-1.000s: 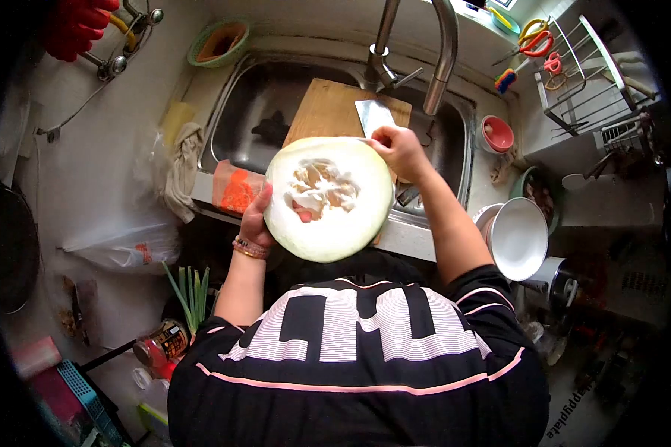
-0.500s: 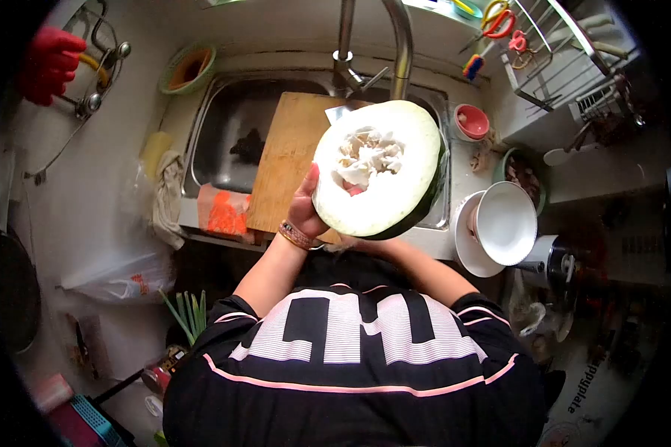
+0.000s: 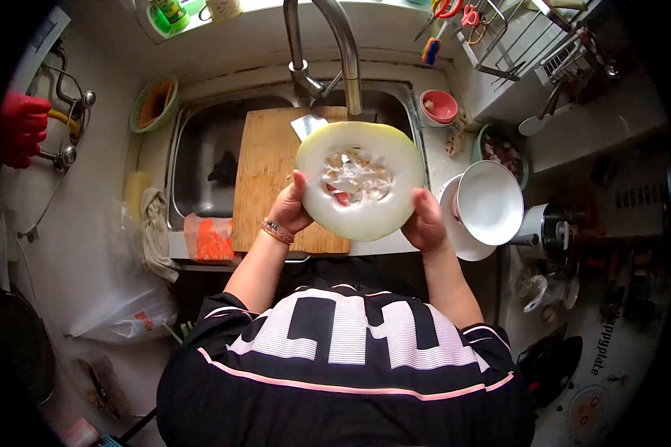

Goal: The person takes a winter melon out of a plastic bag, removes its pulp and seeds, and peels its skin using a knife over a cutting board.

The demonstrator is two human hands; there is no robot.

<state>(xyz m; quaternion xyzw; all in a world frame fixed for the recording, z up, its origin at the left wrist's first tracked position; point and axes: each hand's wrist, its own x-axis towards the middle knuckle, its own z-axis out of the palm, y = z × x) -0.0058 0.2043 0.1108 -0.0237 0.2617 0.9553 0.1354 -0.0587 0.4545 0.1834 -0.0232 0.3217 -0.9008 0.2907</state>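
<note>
A large cut melon (image 3: 402, 164), pale inside with a seedy hollow at its centre, is held up over the right part of the sink, its cut face toward me. My left hand (image 3: 291, 208) grips its left side, with the thumb on the edge. On its right side my right hand (image 3: 425, 221) holds the rim. Behind and left of the melon, a wooden cutting board (image 3: 268, 171) lies across the sink (image 3: 190, 164). Part of a metal blade (image 3: 306, 125) shows on the board above the melon.
The faucet (image 3: 353, 89) arches above the melon. White bowls (image 3: 490, 201), a pink bowl (image 3: 440, 106) and a green bowl of food (image 3: 503, 153) stand at the right. On the left are a cloth (image 3: 155, 235), an orange-patterned cloth (image 3: 209, 237) and a green basket (image 3: 155, 104).
The melon has come level, its cut face less bright. My right hand has moved from beneath it to its right side. The whole view has shifted, showing more of the window sill.
</note>
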